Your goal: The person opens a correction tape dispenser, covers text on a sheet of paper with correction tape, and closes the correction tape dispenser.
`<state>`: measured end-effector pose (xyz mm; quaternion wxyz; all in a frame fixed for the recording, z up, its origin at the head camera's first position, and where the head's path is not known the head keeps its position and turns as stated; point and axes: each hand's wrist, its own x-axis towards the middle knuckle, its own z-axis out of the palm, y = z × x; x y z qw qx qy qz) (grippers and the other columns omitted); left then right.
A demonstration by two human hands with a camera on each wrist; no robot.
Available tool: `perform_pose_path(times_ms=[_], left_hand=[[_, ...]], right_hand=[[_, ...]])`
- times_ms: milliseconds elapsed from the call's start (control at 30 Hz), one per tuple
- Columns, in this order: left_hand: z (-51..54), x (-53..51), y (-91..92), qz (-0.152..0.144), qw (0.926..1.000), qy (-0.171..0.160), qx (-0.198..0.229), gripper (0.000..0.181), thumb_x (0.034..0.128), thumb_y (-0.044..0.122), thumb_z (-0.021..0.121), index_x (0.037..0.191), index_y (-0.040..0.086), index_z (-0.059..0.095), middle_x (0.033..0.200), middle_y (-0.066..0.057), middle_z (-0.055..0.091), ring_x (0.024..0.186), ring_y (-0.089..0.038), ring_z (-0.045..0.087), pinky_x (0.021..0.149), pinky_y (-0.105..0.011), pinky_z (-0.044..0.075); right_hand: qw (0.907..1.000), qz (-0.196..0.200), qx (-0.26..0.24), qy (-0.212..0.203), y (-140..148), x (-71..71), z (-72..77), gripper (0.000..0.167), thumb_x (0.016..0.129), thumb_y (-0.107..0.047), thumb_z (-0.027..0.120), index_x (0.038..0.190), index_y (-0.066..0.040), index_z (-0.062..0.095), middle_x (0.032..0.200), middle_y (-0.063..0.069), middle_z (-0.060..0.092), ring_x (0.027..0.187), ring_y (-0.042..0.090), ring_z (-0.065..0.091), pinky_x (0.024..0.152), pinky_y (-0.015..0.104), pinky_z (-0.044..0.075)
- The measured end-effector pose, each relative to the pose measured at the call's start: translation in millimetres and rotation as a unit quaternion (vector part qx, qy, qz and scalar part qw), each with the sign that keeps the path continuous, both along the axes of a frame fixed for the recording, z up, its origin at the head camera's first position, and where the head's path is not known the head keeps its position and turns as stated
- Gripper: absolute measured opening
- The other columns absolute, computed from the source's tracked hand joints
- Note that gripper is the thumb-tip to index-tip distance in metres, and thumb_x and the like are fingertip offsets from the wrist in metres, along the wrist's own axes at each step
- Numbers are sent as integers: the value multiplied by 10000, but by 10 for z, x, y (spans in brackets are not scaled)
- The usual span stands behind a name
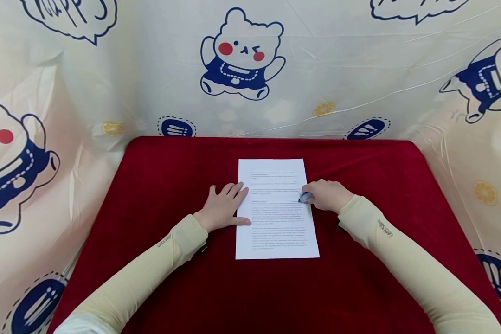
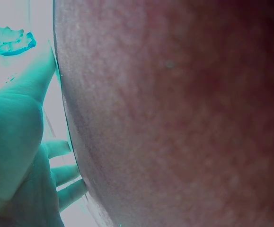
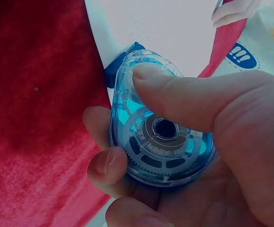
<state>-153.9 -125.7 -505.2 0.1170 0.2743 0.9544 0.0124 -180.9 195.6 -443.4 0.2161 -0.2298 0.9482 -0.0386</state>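
Observation:
A printed sheet of paper [image 1: 275,241] lies flat on the red cloth. The left hand [image 1: 223,206] rests on its left edge with the fingers spread. In the right hand [image 1: 327,195] is a clear blue correction tape dispenser [image 3: 139,146], pinched under the thumb with the other fingers curled behind it. The blue tip of the dispenser [image 1: 305,198] is at the paper's right side, at the end of a text line near mid-page. Whether the tip touches the paper cannot be told. The left wrist view also catches the dispenser [image 2: 14,46] beyond the left thumb.
Red velvety cloth [image 1: 171,171] covers the table around the sheet. A pale curtain [image 1: 158,69] printed with cartoon bears hangs behind the table and along both sides.

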Motion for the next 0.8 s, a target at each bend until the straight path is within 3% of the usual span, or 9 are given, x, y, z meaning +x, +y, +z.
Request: perform_pose_path(times_ms=[233, 500, 800], left_hand=[[-10, -8, 11, 10, 10000, 11, -19, 1039, 883, 749, 646, 1631, 94, 345, 1678, -153, 324, 1507, -341, 320, 1081, -723, 299], [68, 37, 8, -32, 9999, -126, -12, 1012, 902, 720, 647, 1626, 77, 350, 1692, -169, 290, 1528, -357, 297, 1103, -754, 261], [97, 47, 1, -71, 9997, -209, -57, 1079, 868, 764, 651, 1640, 86, 321, 1708, -158, 253, 1545, -353, 270, 1118, -776, 225]], right_hand=[[9999, -105, -30, 36, 67, 8, -8, 162, 981, -102, 694, 1136, -115, 739, 920, 38, 688, 728, 194, 558, 637, 330, 454], [9992, 233, -160, 271, 74, 29, -19, 103, 971, -112, 719, 1074, -106, 722, 890, 21, 686, 706, 175, 541, 664, 324, 456], [9964, 506, -560, 379, -73, 52, 36, 258, 949, -105, 770, 1185, -16, 715, 1017, 125, 704, 773, 186, 592, 761, 327, 552]])
